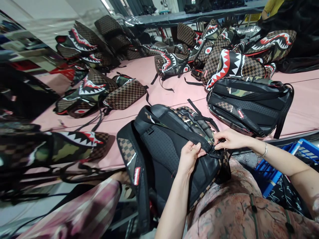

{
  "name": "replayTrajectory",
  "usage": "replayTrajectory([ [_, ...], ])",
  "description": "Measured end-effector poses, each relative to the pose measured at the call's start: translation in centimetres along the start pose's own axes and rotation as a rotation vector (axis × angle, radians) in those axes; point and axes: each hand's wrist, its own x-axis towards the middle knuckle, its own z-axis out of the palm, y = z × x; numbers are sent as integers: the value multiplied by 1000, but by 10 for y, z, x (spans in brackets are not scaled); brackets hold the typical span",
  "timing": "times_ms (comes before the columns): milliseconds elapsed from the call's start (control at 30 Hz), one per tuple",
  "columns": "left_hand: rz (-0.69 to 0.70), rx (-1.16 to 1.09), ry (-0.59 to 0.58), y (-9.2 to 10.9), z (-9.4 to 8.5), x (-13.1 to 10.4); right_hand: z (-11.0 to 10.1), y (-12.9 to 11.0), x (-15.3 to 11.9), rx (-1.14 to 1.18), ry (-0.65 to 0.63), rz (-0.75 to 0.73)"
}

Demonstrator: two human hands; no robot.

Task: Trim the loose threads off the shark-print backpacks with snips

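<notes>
A black backpack (161,149) with brown checkered and camouflage panels leans across my lap and the table edge, its padded back facing me. My left hand (190,156) grips the end of its shoulder strap (179,131), thumb on top. Close beside it, my right hand (228,139) pinches at the strap's lower end, near the buckle and webbing; the exact piece between the fingertips is too small to make out. The second shoulder strap (136,166), with a red label, hangs on the left side of the backpack.
Another backpack (249,103) lies on the pink table (169,89) to the right. Several shark-mouth backpacks (224,66) are heaped behind it, with more at the left. A blue crate (274,172) stands by my right arm. A person's checkered sleeve (92,205) is close at left.
</notes>
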Motion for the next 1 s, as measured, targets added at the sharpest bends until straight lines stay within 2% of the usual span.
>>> replayTrajectory([
  [300, -10, 4, 1, 0, 0, 1, 2, 3, 2, 126, -22, 67],
  [467, -23, 13, -11, -1, -2, 0, 8, 2, 1, 457, -20, 65],
  [633, -6, 36, 8, 1, 0, -6, 21, 8, 6, 673, 139, 122],
  [767, 67, 125, 37, 5, 6, -15, 27, 3, 28, 614, 249, 137],
  [867, 119, 157, 95, 5, 6, -24, 32, -7, 43, 511, 271, 118],
  [1000, 125, 119, 228, 0, -4, -37, 40, -11, 37, 435, 251, 120],
])
